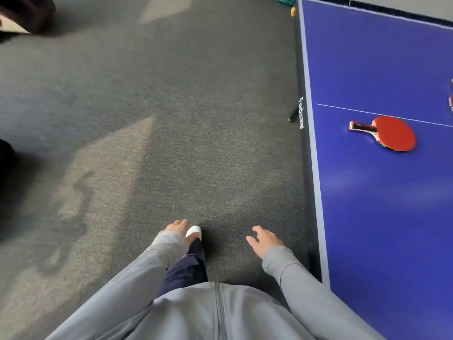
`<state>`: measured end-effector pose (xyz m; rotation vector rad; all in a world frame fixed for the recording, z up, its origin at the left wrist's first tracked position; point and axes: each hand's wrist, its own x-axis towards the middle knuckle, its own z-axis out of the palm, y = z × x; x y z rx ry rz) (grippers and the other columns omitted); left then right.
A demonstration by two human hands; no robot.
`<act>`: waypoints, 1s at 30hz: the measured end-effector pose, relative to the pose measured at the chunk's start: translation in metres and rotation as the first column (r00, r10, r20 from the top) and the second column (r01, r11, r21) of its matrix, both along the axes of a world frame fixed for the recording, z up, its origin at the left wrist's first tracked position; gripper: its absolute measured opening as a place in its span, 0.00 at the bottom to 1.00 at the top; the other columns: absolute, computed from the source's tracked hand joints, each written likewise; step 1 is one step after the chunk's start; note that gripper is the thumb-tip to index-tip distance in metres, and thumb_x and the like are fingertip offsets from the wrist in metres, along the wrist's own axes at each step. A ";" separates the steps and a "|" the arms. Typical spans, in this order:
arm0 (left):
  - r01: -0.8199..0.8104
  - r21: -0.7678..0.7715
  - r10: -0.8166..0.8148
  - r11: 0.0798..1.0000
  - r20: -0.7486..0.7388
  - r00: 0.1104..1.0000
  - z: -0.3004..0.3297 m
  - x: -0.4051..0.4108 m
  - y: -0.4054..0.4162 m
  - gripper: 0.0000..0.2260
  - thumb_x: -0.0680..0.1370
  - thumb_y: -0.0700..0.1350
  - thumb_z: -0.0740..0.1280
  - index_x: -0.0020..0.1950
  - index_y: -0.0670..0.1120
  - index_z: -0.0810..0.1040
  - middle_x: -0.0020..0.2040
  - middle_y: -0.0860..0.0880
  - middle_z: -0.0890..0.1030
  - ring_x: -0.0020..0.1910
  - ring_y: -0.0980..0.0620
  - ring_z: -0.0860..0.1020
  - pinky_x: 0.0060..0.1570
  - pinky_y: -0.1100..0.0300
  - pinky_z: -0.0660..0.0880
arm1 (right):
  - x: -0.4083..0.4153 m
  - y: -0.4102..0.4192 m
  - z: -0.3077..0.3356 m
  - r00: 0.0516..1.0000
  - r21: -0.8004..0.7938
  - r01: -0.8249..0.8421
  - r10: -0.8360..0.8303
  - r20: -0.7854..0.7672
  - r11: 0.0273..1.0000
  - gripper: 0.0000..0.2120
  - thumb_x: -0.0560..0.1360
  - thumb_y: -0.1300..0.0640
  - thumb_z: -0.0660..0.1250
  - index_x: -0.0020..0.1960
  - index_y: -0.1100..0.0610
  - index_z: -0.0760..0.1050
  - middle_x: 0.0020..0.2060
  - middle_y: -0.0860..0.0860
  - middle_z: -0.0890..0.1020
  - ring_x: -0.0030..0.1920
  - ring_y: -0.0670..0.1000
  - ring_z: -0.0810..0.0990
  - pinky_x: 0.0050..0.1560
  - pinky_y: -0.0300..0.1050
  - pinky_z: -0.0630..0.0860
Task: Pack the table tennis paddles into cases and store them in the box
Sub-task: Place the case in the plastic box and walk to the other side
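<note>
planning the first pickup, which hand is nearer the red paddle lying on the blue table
Right. The right hand hangs open just beside the blue table's edge, below the red table tennis paddle. The left hand hangs farther left, over the carpet.

Grey zip-front jacket [215, 312] with long sleeves, navy trousers [188, 266], white shoe [194, 232]

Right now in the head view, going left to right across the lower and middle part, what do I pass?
Left hand → white shoe tip → right hand → table edge → red paddle.
</note>
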<state>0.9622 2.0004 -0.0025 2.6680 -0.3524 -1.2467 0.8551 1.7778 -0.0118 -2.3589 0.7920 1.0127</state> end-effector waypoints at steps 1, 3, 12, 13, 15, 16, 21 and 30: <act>0.011 -0.001 -0.011 1.000 -0.007 1.000 0.001 0.022 -0.002 0.25 0.79 0.58 0.56 0.74 0.49 0.61 0.73 0.48 0.65 0.71 0.47 0.65 0.69 0.52 0.62 | 0.015 0.000 0.002 1.000 -0.006 0.015 -0.015 -0.006 1.000 0.22 0.80 0.45 0.55 0.71 0.52 0.62 0.66 0.52 0.72 0.67 0.55 0.70 0.66 0.50 0.67; 0.034 -0.003 -0.034 0.999 -0.016 0.999 0.006 0.063 -0.008 0.26 0.79 0.58 0.56 0.74 0.48 0.60 0.73 0.48 0.65 0.71 0.46 0.65 0.70 0.52 0.62 | 0.042 -0.001 0.008 0.999 -0.018 0.039 -0.039 -0.012 0.999 0.22 0.79 0.44 0.55 0.71 0.52 0.63 0.66 0.52 0.73 0.67 0.55 0.70 0.66 0.50 0.67; 0.132 -0.044 -0.133 0.990 -0.032 0.991 0.011 0.179 -0.059 0.26 0.79 0.57 0.58 0.75 0.48 0.60 0.73 0.47 0.65 0.70 0.46 0.66 0.69 0.52 0.64 | 0.129 -0.029 0.021 0.961 -0.005 0.267 -0.266 0.074 0.964 0.23 0.79 0.44 0.56 0.71 0.51 0.62 0.68 0.50 0.71 0.69 0.54 0.68 0.67 0.50 0.65; 0.150 -0.042 -0.151 0.988 -0.039 0.988 0.010 0.189 -0.067 0.27 0.79 0.58 0.59 0.75 0.48 0.60 0.73 0.47 0.65 0.71 0.46 0.66 0.69 0.52 0.63 | 0.137 -0.036 0.022 0.950 -0.001 0.302 -0.300 0.085 0.953 0.24 0.79 0.44 0.56 0.71 0.51 0.62 0.68 0.51 0.71 0.69 0.54 0.68 0.66 0.49 0.65; 0.194 -0.027 -0.195 0.981 -0.047 0.980 0.007 0.207 -0.088 0.28 0.78 0.59 0.58 0.75 0.48 0.59 0.74 0.47 0.64 0.72 0.46 0.64 0.70 0.52 0.62 | 0.153 -0.053 0.023 0.922 0.017 0.368 -0.368 0.118 0.930 0.24 0.78 0.44 0.57 0.71 0.51 0.63 0.68 0.51 0.71 0.68 0.54 0.68 0.67 0.49 0.66; 0.213 -0.022 -0.214 0.977 -0.045 0.976 0.006 0.216 -0.099 0.28 0.78 0.59 0.58 0.75 0.48 0.58 0.74 0.46 0.63 0.72 0.47 0.63 0.71 0.53 0.61 | 0.161 -0.063 0.022 0.907 0.031 0.398 -0.399 0.139 0.917 0.24 0.78 0.44 0.57 0.71 0.52 0.63 0.68 0.52 0.71 0.68 0.54 0.68 0.67 0.50 0.66; 0.273 -0.032 -0.273 0.962 0.001 0.962 0.010 0.265 -0.172 0.28 0.79 0.58 0.59 0.75 0.47 0.59 0.73 0.46 0.65 0.71 0.46 0.65 0.69 0.56 0.62 | 0.205 -0.124 0.022 0.827 0.087 0.511 -0.517 0.220 0.855 0.23 0.79 0.45 0.57 0.71 0.53 0.63 0.67 0.52 0.71 0.67 0.55 0.69 0.66 0.50 0.67; 0.381 -0.088 -0.375 0.920 0.080 0.924 0.031 0.339 -0.314 0.27 0.78 0.58 0.59 0.75 0.50 0.59 0.73 0.47 0.64 0.71 0.46 0.64 0.69 0.52 0.62 | 0.251 -0.229 0.031 0.567 0.176 0.730 -0.730 0.382 0.660 0.23 0.78 0.46 0.60 0.69 0.55 0.66 0.63 0.54 0.75 0.63 0.53 0.73 0.64 0.49 0.69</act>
